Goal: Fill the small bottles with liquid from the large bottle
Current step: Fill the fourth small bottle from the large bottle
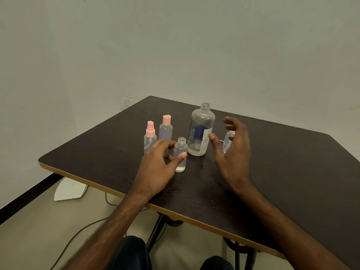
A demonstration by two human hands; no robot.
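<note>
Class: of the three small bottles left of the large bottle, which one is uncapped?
The front bottle, which the left hand pinches: its neck is bare, while the spray bottle and the taller bottle wear pink tops.

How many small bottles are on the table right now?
4: pink spray bottle far left, pink-capped bottle beside it, uncapped bottle pinched by the left hand, a fourth bottle partly hidden behind the right hand.

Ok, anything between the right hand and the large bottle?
Nothing visible. The right hand hangs open just right of the large bottle, thumb near its label. A small bottle stands behind the palm, not between them.
</note>
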